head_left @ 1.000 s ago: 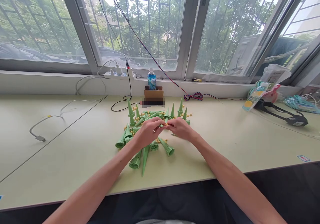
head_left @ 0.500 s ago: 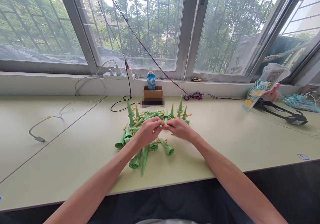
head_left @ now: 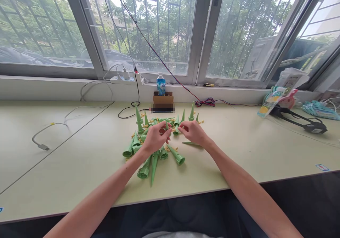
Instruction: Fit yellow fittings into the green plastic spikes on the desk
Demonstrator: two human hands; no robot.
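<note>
Out over the pile, my left hand (head_left: 156,136) is closed round a green plastic watering spike (head_left: 166,126), its pointed tip rising between thumb and fingers. A small yellow valve (head_left: 174,130) shows just beyond the left fingertips; whether it is joined to the held spike I cannot tell. My right hand (head_left: 193,131) is a short gap to the right, fingers curled and tips pinched, and anything between them is too small to make out. Around both hands lie several more green spikes (head_left: 177,156) with yellow valves, some standing point up, others on their sides.
Behind the pile stands a small cardboard box (head_left: 163,99) with a blue-labelled bottle (head_left: 160,85). A bundled red-and-black cable (head_left: 205,102) lies at the back. To the right are a black strap (head_left: 300,119) and packets; a grey cable (head_left: 66,119) trails on the left.
My hands were together at a yellow piece and have since parted slightly. The left hand has tilted, so the held spike now points upward. The right hand has drawn back a little.
</note>
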